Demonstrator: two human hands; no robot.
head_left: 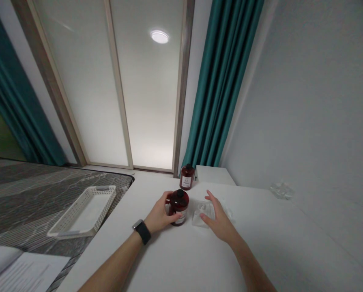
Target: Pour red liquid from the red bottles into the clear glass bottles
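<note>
My left hand (161,213), with a dark watch on its wrist, is wrapped around a dark reddish-brown bottle (180,202) with a black cap and a pale label. The bottle stands upright on the white table (175,259). To its right, my right hand (218,221) hovers with thumb and fingers apart, holding nothing. Just beside and partly behind those fingers lies a clear plastic packet (201,213); its contents are too unclear to name. A second brown bottle (186,178) with a white label stands farther back on the table.
A white perforated basket (104,207) rests on the grey patterned surface at left, near an open booklet (29,269). Crumpled clear plastic (281,190) lies at the table's right, by the wall. A white box-like piece (214,174) stands behind the table.
</note>
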